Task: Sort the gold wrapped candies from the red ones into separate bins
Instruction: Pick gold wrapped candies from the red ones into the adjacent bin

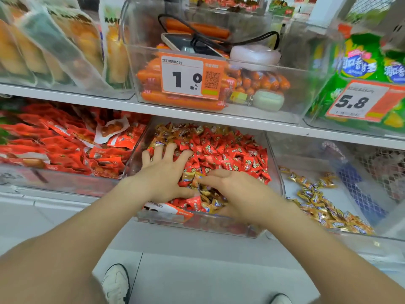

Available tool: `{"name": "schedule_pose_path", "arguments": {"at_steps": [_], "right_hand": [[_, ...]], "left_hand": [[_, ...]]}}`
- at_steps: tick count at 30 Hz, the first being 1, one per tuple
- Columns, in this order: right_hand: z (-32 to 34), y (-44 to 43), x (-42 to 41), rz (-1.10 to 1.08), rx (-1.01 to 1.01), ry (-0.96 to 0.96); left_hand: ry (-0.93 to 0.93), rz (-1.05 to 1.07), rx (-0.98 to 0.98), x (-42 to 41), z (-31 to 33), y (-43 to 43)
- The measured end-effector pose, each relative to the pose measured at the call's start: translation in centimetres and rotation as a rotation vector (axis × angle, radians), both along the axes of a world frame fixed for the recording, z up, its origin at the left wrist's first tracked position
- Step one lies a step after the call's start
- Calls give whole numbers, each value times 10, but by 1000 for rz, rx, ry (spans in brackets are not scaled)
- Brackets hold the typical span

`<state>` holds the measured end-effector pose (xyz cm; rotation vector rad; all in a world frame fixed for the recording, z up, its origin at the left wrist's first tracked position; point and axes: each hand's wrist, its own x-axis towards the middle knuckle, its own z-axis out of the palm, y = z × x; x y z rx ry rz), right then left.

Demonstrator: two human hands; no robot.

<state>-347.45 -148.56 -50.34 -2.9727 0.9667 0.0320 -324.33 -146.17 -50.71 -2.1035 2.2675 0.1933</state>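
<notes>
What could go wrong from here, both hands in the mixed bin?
The right hand gathers gold candies lying tight among red candies; a red one may ride along into the right bin.
The pile reaches the front wall of the middle bin; pieces could spill out.
Gold beyond the left hand may get missed.

White shop shelves carrying clear tubs stand above a pale tiled floor.

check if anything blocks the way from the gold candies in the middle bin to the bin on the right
Only the clear wall shared by the middle bin and the right bin lies between them. Both are open on top, so the gold candies at the right hand can be lifted over it.
</notes>
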Motion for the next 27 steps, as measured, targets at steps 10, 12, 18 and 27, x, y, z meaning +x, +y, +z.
{"name": "schedule_pose_path", "arguments": {"at_steps": [10,12,18,27], "right_hand": [[2,4,16,18,132,-94],[3,4,14,49,185,-111],[4,0,17,41,193,-138],[0,1,28,-133,238,-253]], "left_hand": [[382,-181,-233,-17,23,54],[438,-156,-100,-9,29,61],[432,-162,87,29,42,64],[410,-102,6,46,33,71]]}}
